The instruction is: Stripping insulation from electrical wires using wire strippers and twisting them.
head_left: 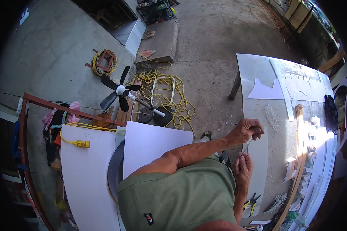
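Note:
My left hand (247, 131) is closed in a pinch above the near side of the work table (258, 109). Just below it, my right hand (243, 164) is also closed, fingers pressed together. A thin, light-coloured strand (248, 145) stretches between the two hands; whether it is wire or cord, I cannot tell. Pliers with yellow and black handles (252, 203) lie on the table beside my right forearm. Close by lies a bundle of pale strands (277, 203), and more loose strands (272, 117) are scattered farther up the table.
White cut sheets (265, 89) and a long wooden strip (299, 150) lie on the table. To my left stand a white board (86, 181) with a yellow socket (82, 143) and a black-bladed fan (121, 91). Tangled yellow cable (185, 106) covers part of the floor.

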{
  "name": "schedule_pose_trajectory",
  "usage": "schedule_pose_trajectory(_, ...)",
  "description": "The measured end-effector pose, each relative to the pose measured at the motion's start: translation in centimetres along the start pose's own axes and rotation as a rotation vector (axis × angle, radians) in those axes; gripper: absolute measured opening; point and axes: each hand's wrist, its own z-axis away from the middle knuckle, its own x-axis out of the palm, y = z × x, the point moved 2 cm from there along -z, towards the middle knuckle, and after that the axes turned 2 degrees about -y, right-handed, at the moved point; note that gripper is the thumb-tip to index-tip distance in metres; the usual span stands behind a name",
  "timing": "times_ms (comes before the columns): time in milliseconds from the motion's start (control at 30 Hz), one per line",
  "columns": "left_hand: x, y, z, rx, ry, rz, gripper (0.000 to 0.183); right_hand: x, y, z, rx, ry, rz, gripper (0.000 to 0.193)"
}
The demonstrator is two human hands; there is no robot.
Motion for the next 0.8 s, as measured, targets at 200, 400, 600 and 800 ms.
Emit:
schedule_pose_trajectory(200, -5.0, 3.8, -0.3, 0.135, 0.094, -0.045, 0.021, 4.2, -1.5, -3.1, 0.162, -0.028, 0.101, 0.025)
schedule_pose_trajectory(400, -11.5, 7.3, -0.4, 0.077, 0.191, 0.25, 0.024, 9.7, -1.4, -8.1, 0.101, -0.019, 0.195, 0.029)
schedule_pose_trajectory(600, -16.8, 8.5, 0.8, 0.07, 0.325, 0.161, 0.029, 13.5, -0.5, -12.5, 0.024, -0.037, 0.332, 0.031)
schedule_pose_trajectory(800, -23.6, 9.1, 3.2, 0.087, 0.356, 0.212, 0.027, 17.6, 1.7, -15.9, 0.076, -0.244, 0.585, 0.033)
